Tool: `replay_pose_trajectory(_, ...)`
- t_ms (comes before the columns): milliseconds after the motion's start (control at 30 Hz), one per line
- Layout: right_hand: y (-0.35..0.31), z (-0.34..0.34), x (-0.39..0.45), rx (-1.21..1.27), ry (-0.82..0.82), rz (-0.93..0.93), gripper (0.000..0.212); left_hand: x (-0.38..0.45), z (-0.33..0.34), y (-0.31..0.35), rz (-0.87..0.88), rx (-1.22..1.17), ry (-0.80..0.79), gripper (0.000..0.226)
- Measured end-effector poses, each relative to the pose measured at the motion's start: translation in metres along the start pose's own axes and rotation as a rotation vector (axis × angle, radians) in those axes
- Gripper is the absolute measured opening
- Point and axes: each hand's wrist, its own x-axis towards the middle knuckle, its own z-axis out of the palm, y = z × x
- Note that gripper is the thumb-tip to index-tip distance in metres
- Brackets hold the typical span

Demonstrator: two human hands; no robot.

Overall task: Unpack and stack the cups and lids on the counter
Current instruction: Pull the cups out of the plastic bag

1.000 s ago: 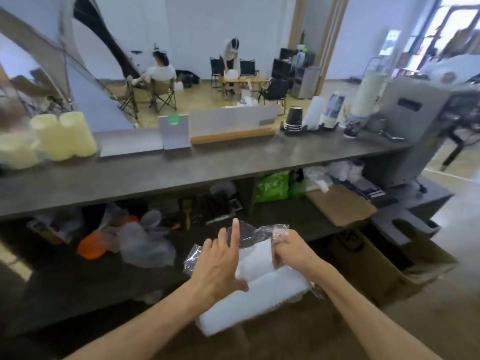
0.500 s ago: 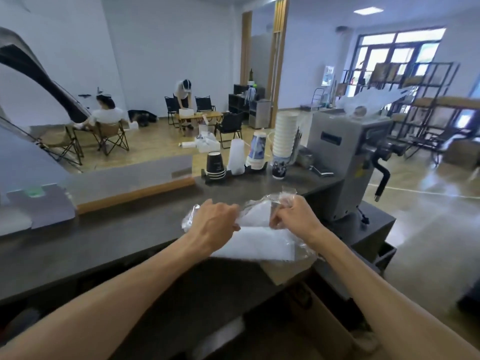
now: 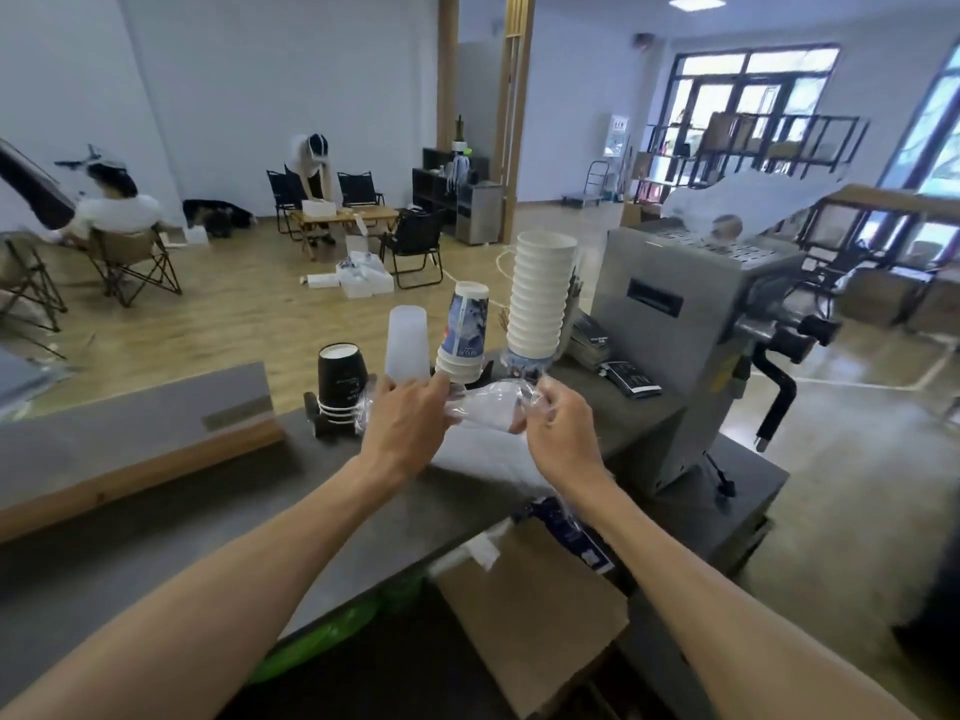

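A clear plastic bag (image 3: 491,410) holding a white stack, cups or lids I cannot tell, lies on the dark counter (image 3: 291,475). My left hand (image 3: 402,426) pinches the bag's left end and my right hand (image 3: 558,433) pinches its right end, stretching the film between them. Just behind stand upside-down stacks: black cups (image 3: 340,389), frosted white cups (image 3: 408,343), blue printed cups (image 3: 465,332) and a tall stack of white bowls (image 3: 540,293).
A grey machine (image 3: 685,350) with a black handle stands to the right on the counter. A grey and wood panel (image 3: 130,439) lies at the left. Cardboard (image 3: 530,615) and a green bag (image 3: 322,641) sit below the counter. People and folding chairs are far behind.
I have lifted the bag from low under the counter up onto the counter top, close to the cup stacks. Both hands now pull at its top end.
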Motion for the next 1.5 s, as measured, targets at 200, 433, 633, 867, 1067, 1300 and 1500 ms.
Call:
replay_pose_trajectory(200,0.041,0.035,0.010,-0.244,-0.021,-0.272,0.036,0.030,0.054,-0.018,0.032,-0.092,-0.062,0.019)
replay_pose_trajectory(433,0.051,0.067,-0.002,-0.523,-0.322,-0.522,0.028,0.005,0.091,-0.048,0.197,0.025,-0.341,0.022)
replay_pose_trajectory(633,0.062,0.079,-0.027,-0.800,-0.662,-0.555,0.062,-0.022,0.065,-0.054,0.244,0.287,-0.490,0.063)
replay_pose_trajectory(867,0.042,0.054,-0.038,-0.731,-0.806,-0.446,0.075,-0.071,0.027,-0.038,0.046,0.246,-0.437,0.070)
replay_pose_trajectory(1067,0.018,0.031,-0.053,-0.723,-0.779,-0.417,0.096,-0.116,-0.016,-0.019,-0.068,0.221,-0.437,0.077)
replay_pose_trajectory(1300,-0.019,0.033,-0.106,-0.840,-0.797,-0.363,0.120,-0.194,-0.075,-0.029,-0.167,0.201,-0.419,0.073)
replay_pose_trajectory(1500,-0.041,0.051,-0.191,-0.936,-0.704,-0.445,0.124,-0.299,-0.124,-0.060,-0.224,0.176,-0.418,0.067)
